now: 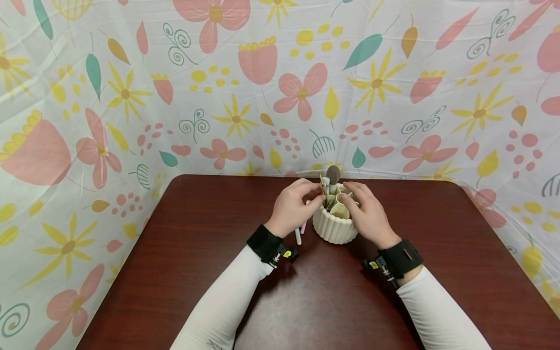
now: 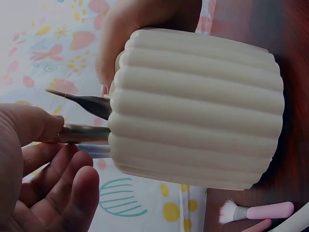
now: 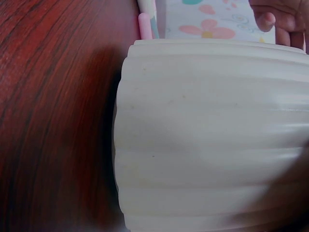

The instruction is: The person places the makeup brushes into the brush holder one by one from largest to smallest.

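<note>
In the head view, two hands meet at one ribbed cream holder (image 1: 334, 231), standing upright near the far edge of one dark-red table (image 1: 197, 233); wood stretches to both sides and between the forearms, and one flowered cloth (image 1: 236, 63) hangs close behind. The right hand (image 1: 372, 214) holds the holder's rim, thumb bent over the compartments; the left hand (image 1: 294, 204) is at the opposite side. One dark oval head (image 1: 333, 174) rises above the opening. In the left wrist view, three slim pieces stick out: one dark tapered tool (image 2: 91, 104), one metallic handle (image 2: 87, 134) pinched by the left hand, and one bluish piece (image 2: 94, 151). One pink-handled brush (image 2: 270, 210) lies well apart from the fingers. In the right wrist view, the holder's wall fills most of the room; its base meets the table.
</note>
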`<state>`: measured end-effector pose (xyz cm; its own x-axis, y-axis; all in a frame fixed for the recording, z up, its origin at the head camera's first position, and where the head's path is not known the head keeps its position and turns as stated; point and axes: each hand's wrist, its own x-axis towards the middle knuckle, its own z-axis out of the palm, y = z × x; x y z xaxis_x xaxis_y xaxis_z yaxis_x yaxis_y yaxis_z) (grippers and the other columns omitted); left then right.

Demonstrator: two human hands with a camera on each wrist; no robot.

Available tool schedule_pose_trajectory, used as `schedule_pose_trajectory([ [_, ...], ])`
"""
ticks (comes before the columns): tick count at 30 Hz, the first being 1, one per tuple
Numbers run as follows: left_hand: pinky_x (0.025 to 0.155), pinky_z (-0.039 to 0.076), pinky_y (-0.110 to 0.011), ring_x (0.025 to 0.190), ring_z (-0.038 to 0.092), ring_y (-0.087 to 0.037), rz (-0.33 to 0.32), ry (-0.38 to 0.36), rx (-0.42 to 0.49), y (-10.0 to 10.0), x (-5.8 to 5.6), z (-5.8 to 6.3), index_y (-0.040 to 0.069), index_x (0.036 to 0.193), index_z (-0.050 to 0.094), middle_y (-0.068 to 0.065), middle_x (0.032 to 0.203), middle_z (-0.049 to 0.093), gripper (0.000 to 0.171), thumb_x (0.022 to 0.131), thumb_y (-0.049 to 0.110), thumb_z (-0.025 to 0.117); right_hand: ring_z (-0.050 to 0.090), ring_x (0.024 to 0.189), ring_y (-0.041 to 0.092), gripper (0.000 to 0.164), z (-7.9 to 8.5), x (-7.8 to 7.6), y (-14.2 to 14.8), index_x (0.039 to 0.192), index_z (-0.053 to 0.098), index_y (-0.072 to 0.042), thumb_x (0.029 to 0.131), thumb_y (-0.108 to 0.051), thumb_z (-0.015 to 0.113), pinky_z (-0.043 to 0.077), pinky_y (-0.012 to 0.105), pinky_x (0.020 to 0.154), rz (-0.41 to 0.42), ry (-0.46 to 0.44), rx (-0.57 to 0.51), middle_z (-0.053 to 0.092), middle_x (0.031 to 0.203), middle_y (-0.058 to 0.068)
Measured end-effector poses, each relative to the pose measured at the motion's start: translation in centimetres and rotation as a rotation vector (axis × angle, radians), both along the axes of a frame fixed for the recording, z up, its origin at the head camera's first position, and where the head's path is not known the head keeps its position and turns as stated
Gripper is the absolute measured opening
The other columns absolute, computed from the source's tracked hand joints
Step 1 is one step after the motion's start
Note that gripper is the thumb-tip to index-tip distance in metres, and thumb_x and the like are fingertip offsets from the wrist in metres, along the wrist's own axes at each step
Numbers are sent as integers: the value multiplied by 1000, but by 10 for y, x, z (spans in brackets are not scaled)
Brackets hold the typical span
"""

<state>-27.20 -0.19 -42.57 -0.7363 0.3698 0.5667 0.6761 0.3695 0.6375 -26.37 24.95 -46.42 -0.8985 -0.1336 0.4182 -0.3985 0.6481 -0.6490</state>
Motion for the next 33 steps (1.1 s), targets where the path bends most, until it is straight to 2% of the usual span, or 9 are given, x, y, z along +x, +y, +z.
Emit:
schedule_pose_trajectory([
  [7, 79, 55, -24, 88, 70, -9, 0, -49, -48, 0, -2, -1, 10, 133, 81, -2, 113, 74, 34, 105, 29, 81, 61, 130, 36, 55, 0, -1, 0, 160, 58, -4, 119, -41, 53, 52, 62, 101, 7, 0, -3, 55, 161, 16],
  [13, 78, 55, -26, 89, 70, -13, 9, -82, -33, -2, -1, 1, 10, 136, 79, -1, 121, 75, 35, 111, 33, 72, 61, 133, 36, 55, 0, 0, 0, 159, 59, -5, 119, -41, 53, 50, 61, 102, 0, 0, -5, 55, 161, 15],
  [21, 85, 55, -26, 95, 69, -14, 72, -77, -35, -9, -5, -2, 10, 134, 79, -2, 120, 74, 29, 112, 27, 71, 59, 138, 39, 54, 1, 0, -1, 159, 60, -4, 119, -40, 54, 49, 62, 104, -1, 6, -4, 56, 160, 16],
  [25, 79, 53, -31, 90, 66, -16, 113, -80, -26, -14, -9, -5, 11, 132, 80, -3, 117, 73, 26, 112, 26, 70, 59, 138, 38, 54, 1, 0, -1, 159, 59, -5, 119, -40, 54, 49, 61, 104, 0, 5, -3, 56, 160, 15],
  [27, 76, 52, -33, 88, 66, -16, 136, -93, -32, -16, -11, -7, 12, 132, 80, -3, 116, 73, 27, 112, 27, 70, 59, 137, 38, 54, 1, 0, 0, 159, 59, -4, 119, -40, 54, 49, 61, 104, 4, 5, -5, 56, 160, 15],
  [33, 79, 52, -36, 94, 67, -17, 205, -166, -106, -25, -22, -17, 12, 139, 75, -3, 120, 73, 34, 113, 32, 69, 59, 138, 39, 52, 0, 1, -1, 159, 59, -4, 119, -37, 55, 48, 62, 104, 12, 16, -5, 56, 160, 16],
])
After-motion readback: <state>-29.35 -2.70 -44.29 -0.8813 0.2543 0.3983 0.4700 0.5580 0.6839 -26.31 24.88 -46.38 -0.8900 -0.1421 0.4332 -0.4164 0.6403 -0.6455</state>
